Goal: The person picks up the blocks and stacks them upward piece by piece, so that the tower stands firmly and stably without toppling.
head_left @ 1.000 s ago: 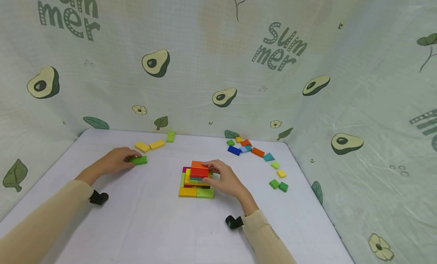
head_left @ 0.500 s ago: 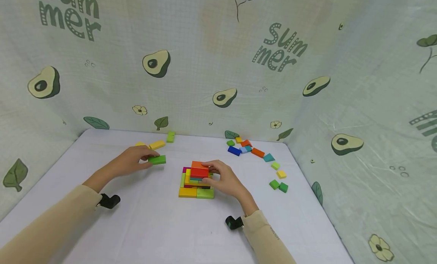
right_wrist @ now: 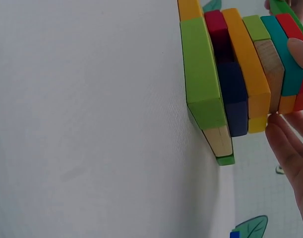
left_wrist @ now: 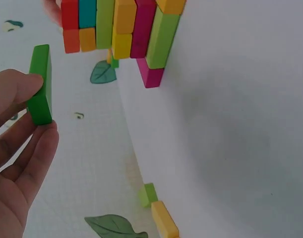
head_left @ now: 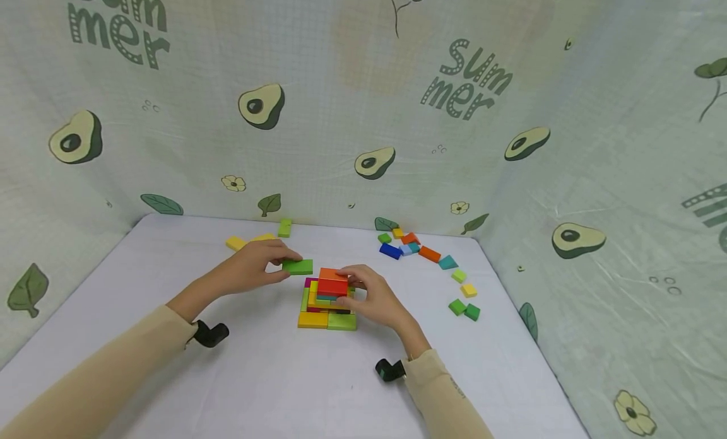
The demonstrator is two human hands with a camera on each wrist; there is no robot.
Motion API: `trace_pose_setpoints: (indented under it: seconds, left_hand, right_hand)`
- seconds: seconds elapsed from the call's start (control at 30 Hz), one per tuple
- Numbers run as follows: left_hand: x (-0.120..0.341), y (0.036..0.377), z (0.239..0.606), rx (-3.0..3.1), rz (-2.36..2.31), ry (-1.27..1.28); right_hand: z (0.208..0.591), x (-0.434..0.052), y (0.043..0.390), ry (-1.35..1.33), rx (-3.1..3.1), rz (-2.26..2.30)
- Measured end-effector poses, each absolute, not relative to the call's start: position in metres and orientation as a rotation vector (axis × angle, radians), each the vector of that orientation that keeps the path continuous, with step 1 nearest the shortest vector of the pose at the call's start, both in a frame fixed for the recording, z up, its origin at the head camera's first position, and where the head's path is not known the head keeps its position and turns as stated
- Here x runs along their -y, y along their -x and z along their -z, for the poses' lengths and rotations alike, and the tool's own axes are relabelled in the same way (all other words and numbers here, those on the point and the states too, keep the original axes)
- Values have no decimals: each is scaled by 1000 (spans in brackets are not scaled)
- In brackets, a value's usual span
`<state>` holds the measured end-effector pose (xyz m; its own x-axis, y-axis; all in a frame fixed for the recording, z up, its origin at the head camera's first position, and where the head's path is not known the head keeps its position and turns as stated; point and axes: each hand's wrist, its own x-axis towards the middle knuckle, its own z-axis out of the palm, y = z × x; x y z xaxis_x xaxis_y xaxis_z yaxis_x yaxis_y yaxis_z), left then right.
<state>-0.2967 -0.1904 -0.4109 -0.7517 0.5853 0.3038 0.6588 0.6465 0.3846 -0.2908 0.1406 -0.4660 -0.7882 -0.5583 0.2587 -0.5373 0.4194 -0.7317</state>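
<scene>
A layered tower of coloured wooden blocks (head_left: pixel 327 304) stands mid-table, narrower toward its red and orange top. My right hand (head_left: pixel 372 297) holds the tower's upper layers from the right side. Its thumb lies against the teal block (right_wrist: pixel 283 64) and the red layer above it, in the right wrist view; the other fingers are on the far side. My left hand (head_left: pixel 257 265) pinches a green rectangular block (left_wrist: pixel 40 84) between thumb and fingers. In the head view this block is raised just left of and behind the tower top, apart from it.
Yellow blocks (head_left: pixel 235 243) and a light green block (head_left: pixel 284 228) lie at the back left. Loose blocks curve along the right, among them a dark blue block (head_left: pixel 390 251), an orange block (head_left: pixel 430 254) and green blocks (head_left: pixel 457 307). A printed cloth (head_left: pixel 318 111) hangs behind the table.
My left hand has carried the green block rightward from near the yellow blocks to beside the tower, lifting it. My right hand has stayed at the tower.
</scene>
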Motion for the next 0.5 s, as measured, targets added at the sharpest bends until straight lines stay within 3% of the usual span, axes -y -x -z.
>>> trace_pose_setpoints:
  seconds: [0.5]
  left_hand:
    - [151, 306, 413, 2696, 821, 1144]
  right_hand:
    - [464, -141, 291, 1019, -2614, 1395]
